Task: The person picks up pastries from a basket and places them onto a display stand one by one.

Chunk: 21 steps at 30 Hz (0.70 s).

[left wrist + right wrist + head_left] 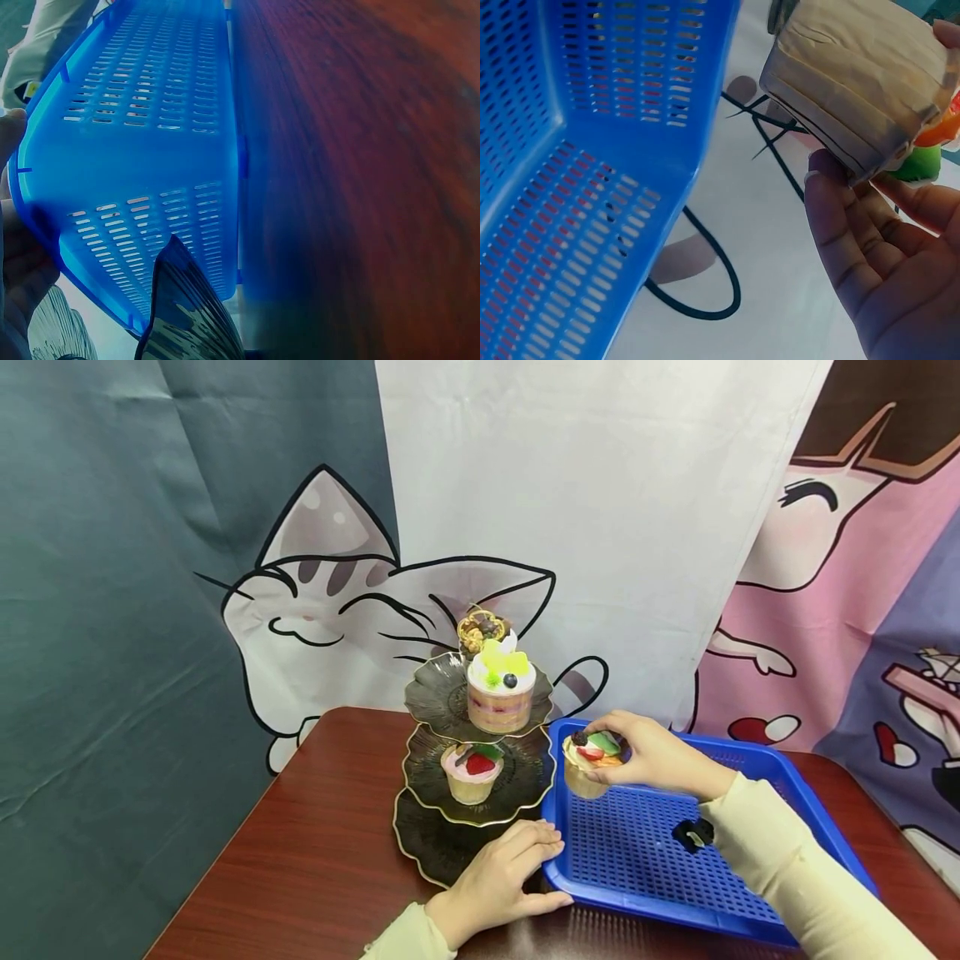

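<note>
My right hand pinches a fruit-topped cupcake by its side, above the left end of the blue plastic basket. Green, red, orange and dark pieces top the cupcake. In the right wrist view its pleated beige cup is tilted, with the fingers along one side. My left hand holds the basket's near left corner, thumb and fingers apart along the rim. Left of the basket rise dark, scalloped, gold-edged plates in tiers. A pink-topped cupcake sits on the middle plate.
On the top plate stands a layered cake cup with yellow fruit; a brown dessert is behind it. The reddish-brown wooden table ends at a cloth backdrop with cartoon figures. A plate's edge comes close to the basket.
</note>
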Available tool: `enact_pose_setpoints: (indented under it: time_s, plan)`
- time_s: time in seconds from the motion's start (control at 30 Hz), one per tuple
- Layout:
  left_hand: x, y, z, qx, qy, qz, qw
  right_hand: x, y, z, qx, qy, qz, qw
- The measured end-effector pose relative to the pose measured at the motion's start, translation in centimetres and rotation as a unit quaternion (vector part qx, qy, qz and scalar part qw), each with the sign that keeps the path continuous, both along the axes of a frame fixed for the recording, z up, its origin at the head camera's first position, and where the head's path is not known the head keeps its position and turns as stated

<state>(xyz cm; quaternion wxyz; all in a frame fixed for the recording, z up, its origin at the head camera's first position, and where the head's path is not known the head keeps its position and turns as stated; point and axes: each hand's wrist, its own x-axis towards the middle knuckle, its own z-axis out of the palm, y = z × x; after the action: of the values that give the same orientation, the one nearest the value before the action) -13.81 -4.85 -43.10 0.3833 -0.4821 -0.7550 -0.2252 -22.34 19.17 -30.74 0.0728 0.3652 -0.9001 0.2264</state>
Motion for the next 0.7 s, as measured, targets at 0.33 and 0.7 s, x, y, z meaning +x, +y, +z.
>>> enact_pose_setpoints:
  time_s: [0.33,0.7]
  plan:
    - [0.0,0.0,0.1,-0.001,0.009,0.001,1.0000,-0.2,-1.9,0.4,-0.022,0.010,0.000,1.000]
    - [0.1,0.0,0.2,-0.005,0.009,0.005,0.9999,-1.1,-4.0,0.4,-0.026,0.030,0.006,0.999]
